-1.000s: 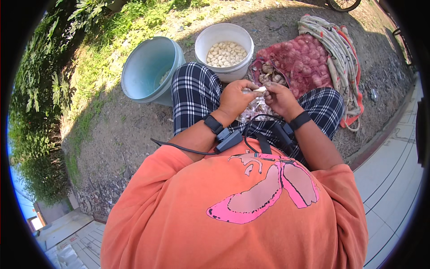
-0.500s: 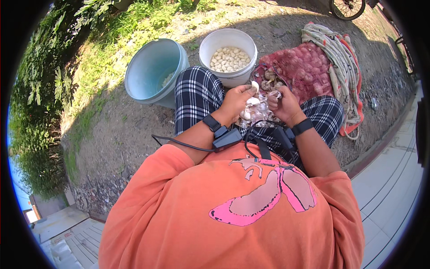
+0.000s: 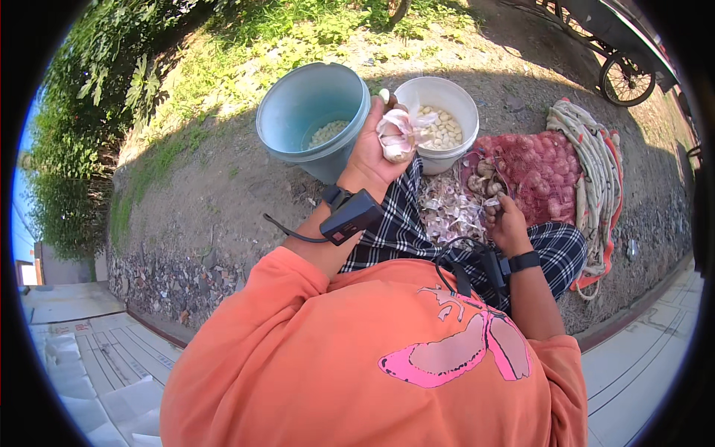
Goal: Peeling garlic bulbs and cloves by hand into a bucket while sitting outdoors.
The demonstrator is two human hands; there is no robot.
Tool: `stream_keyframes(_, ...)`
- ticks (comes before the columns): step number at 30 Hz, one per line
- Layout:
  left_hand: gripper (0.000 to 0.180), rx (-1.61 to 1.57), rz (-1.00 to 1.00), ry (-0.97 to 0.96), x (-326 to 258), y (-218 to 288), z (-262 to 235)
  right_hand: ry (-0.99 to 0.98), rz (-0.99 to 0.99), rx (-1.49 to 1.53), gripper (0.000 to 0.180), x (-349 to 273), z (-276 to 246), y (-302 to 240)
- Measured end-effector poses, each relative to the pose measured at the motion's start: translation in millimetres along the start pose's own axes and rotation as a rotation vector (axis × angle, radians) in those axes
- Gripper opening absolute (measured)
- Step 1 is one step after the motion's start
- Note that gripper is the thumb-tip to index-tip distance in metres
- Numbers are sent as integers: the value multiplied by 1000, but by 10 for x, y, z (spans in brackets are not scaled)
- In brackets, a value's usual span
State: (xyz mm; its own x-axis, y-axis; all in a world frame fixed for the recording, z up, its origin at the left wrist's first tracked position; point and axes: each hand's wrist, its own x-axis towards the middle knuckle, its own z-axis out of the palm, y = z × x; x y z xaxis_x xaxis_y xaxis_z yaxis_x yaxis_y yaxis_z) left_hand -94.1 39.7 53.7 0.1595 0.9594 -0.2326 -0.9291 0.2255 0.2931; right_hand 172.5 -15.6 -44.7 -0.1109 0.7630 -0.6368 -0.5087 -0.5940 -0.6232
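Upper centre of the frame: our left hand [image 3: 376,145] is raised, fingers curled around a clump of garlic cloves and papery skins [image 3: 398,134], one clove pinched at the fingertips. It sits between the blue bucket [image 3: 302,112] at upper left centre and the white bucket [image 3: 454,112] just right of it; both hold peeled cloves. Right of centre, our right hand [image 3: 509,223] rests low on the lap, fingers closed on a garlic bulb [image 3: 493,203], at the edge of the red mesh sack [image 3: 547,171]. Loose skins [image 3: 447,212] litter the checked trousers [image 3: 395,227]. A rolled cloth [image 3: 596,160] lies at far right.
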Motion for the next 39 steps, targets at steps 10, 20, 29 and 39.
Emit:
stream_keyframes(10,55,30,-214,130,-127,195,48,46,-109,-296,8,46,106,48)
stream_keyframes(20,33,639,-510,-57,-165,-940,-301,260,-597,-1015,27,379,-154,174)
stream_keyframes(29,43,1384,-127,-328,-12,-1067,-542,-61,-642,-1036,29,-147,226,-60)
stream_keyframes(39,36,1500,-123,-412,-126,-1037,-408,-177,-685,-1247,36,-289,329,-40)
